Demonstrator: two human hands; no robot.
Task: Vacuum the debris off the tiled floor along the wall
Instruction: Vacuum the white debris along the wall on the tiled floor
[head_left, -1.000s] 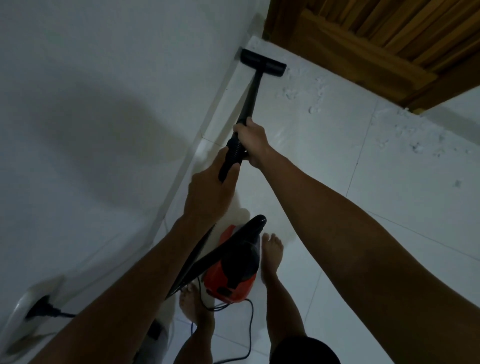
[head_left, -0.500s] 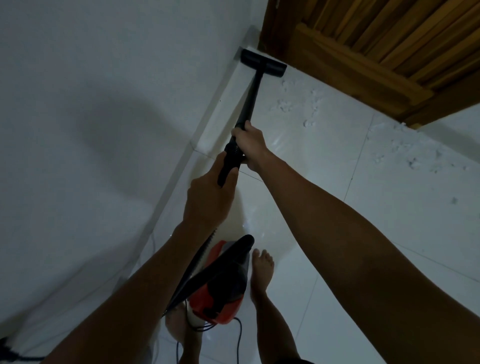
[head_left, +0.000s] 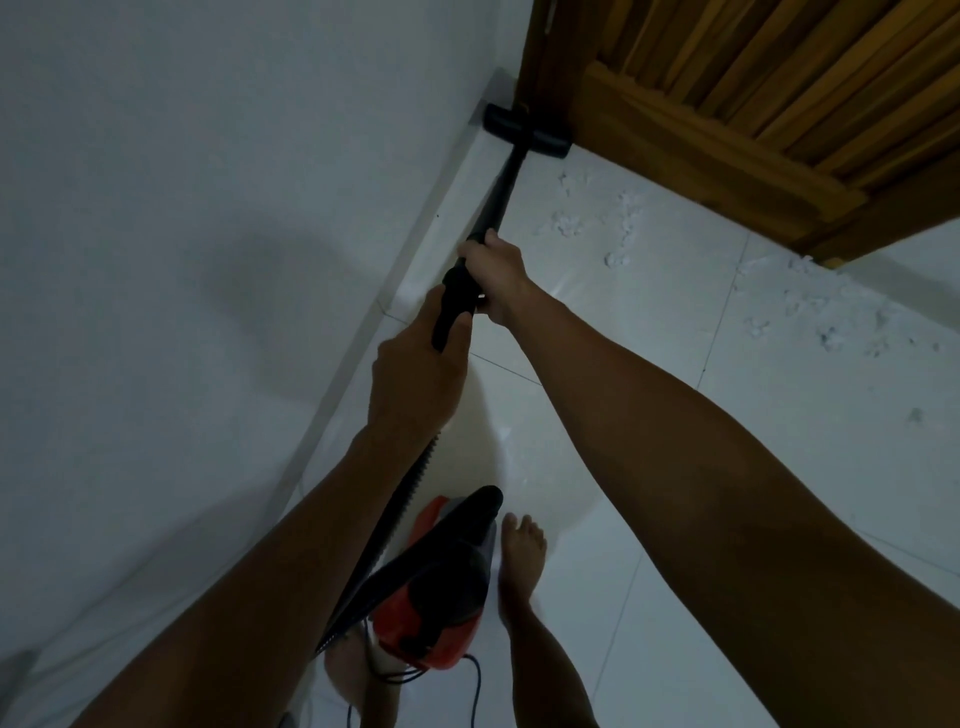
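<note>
Debris (head_left: 623, 221) is mostly to the right of the nozzle (head_left: 524, 130) — white flecks scattered over the tiled floor (head_left: 779, 467) along the wooden door (head_left: 779, 93), none under the head, which sits in the far corner where wall (head_left: 208, 156) meets door. Risks: pushing further jams the nozzle against the door frame; a fast sideways sweep could scatter the light flecks rather than lift them; the cord (head_left: 475, 686) trails by the bare foot (head_left: 522, 551) — trip or snag on the red canister (head_left: 431, 608). Both hands grip the wand (head_left: 501, 192): right hand (head_left: 496, 275) above, left hand (head_left: 415, 384) below.
</note>
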